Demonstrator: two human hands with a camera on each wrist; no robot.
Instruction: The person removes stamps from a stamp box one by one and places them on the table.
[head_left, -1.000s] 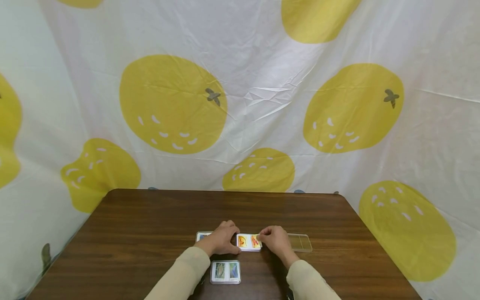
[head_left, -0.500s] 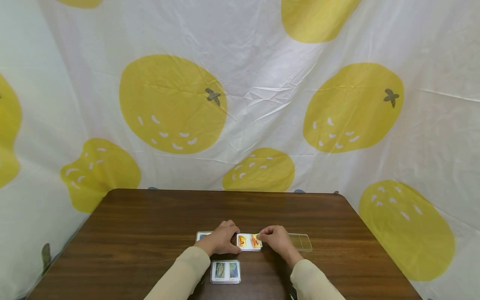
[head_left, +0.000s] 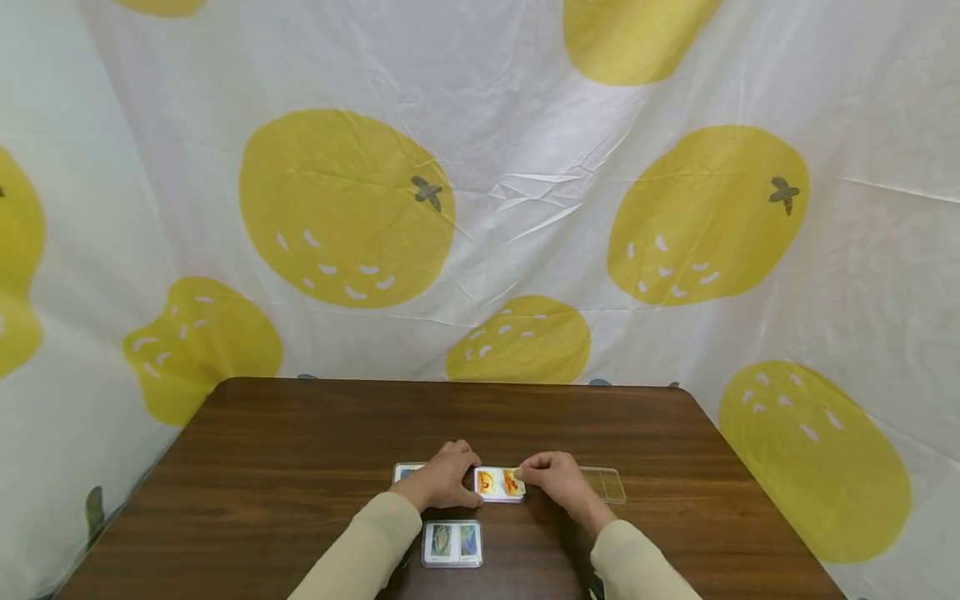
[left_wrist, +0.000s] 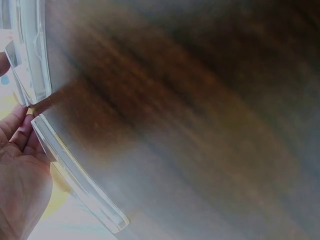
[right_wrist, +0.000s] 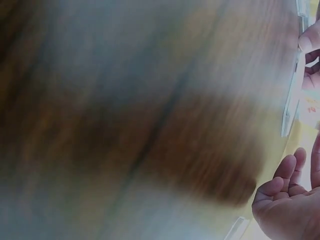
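A white card [head_left: 498, 483] with two orange-and-yellow pictures lies face up at the middle of the table, on top of a low stack. My left hand [head_left: 447, 479] holds the stack at its left end, thumb at the near corner and index finger at the far corner. At the right end, my right hand [head_left: 553, 479] pinches the card's edge between thumb and forefinger. Partly hidden behind the left hand is a clear case [head_left: 406, 472] with a picture card in it. Clear plastic edges [left_wrist: 80, 175] show beside a hand in the left wrist view.
In front of the stack lies another clear case [head_left: 452, 544] with two animal pictures. A clear plastic lid or tray [head_left: 606, 485] sits right of the right hand. Beyond the brown wooden table [head_left: 337, 417] hangs a white cloth [head_left: 517, 250] with yellow fruit prints.
My right forearm has swung outward to the right while its fingertips stay at the card's edge. The card's right edge sits slightly farther right. The left hand holds nearly still.
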